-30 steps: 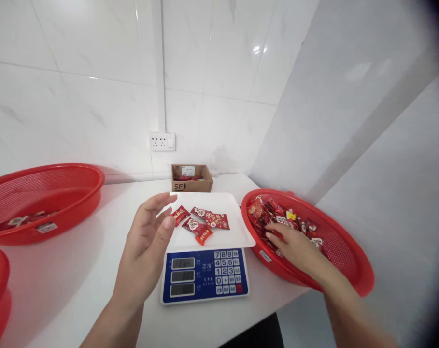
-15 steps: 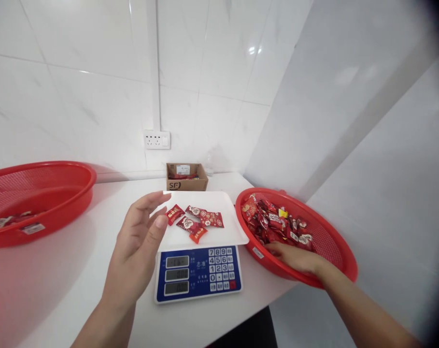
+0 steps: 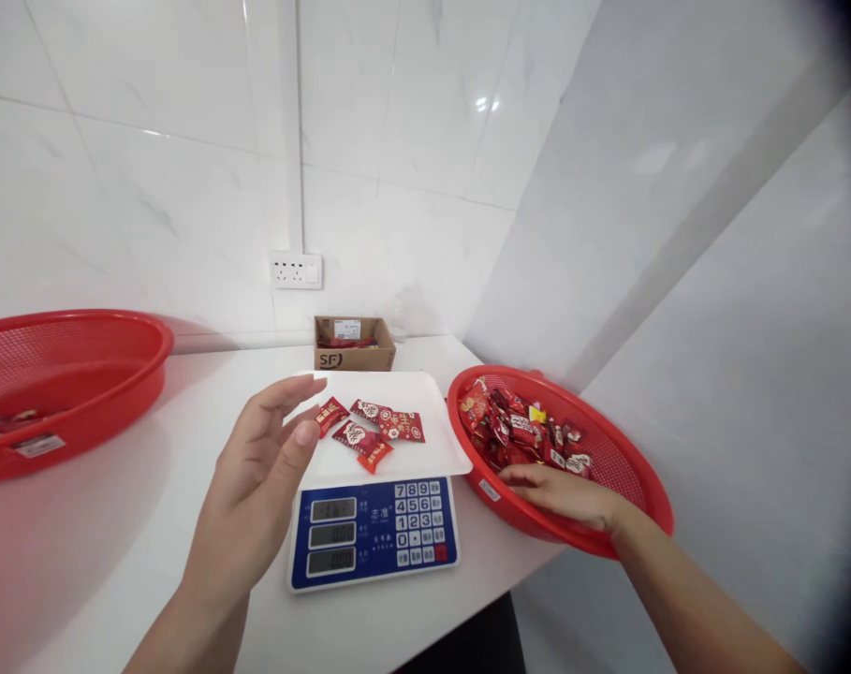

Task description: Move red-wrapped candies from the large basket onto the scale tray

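My left hand (image 3: 253,477) is held up at the left edge of the white weighing tray (image 3: 425,463), open, its thumb apart from the fingers, holding nothing. Several red candy packets (image 3: 401,425) lie on that tray, the nearest one a small red packet (image 3: 330,417) just beyond my left fingertips. Below the tray is the blue keypad panel of the digital scale (image 3: 375,534). My right hand (image 3: 562,496) reaches over the near side of a red plastic basket (image 3: 642,510), fingers stretched out against the heap of wrapped candies (image 3: 527,431). Some of its fingertips are hidden, and no candy shows in its grasp.
Behind the scale stands a small cardboard box (image 3: 355,358) with red packets inside. Another red basket (image 3: 116,398) sits at the left with some packets in it. A wall socket (image 3: 297,271) is above the white table (image 3: 207,393). The right basket overhangs the table's edge.
The view has turned slightly, so things sit a little further left. My right hand has risen slightly in the basket and its fingers show more. My left hand keeps its pose.
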`<state>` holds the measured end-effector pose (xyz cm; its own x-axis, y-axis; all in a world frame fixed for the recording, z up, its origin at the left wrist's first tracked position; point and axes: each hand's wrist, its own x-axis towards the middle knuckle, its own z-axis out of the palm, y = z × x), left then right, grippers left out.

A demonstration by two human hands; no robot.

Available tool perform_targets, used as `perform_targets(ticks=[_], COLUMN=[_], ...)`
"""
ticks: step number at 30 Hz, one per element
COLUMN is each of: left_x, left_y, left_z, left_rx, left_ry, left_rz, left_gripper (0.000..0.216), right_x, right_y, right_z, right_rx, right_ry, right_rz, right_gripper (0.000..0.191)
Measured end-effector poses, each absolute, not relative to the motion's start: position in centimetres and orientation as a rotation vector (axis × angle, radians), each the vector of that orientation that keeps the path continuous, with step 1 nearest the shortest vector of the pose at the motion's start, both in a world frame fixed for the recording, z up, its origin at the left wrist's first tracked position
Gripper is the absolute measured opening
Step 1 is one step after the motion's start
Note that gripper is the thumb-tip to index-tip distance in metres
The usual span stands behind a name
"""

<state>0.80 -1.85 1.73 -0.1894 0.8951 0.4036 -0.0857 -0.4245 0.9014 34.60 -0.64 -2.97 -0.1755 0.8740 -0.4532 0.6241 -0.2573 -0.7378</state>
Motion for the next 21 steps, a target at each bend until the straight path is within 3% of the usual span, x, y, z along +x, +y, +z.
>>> perform_targets(ticks=[7,21], left_x=[0.6,0.0], left_y=[-1.6,-1.6], left_z=[1.4,1.1], left_rx=[1.354,1.464], left_ry=[0.934,0.927], left_rz=[1.718,1.703], left_gripper=[0.026,0.028], right_x=[34.3,23.4], right_y=[-0.3,1.9], right_z=[-2.7,-2.7], right_rx=[-1.765,-1.377], right_ry=[-1.594,-1.697], right_rz=[1.188,0.579], right_gripper=[0.022,0.031])
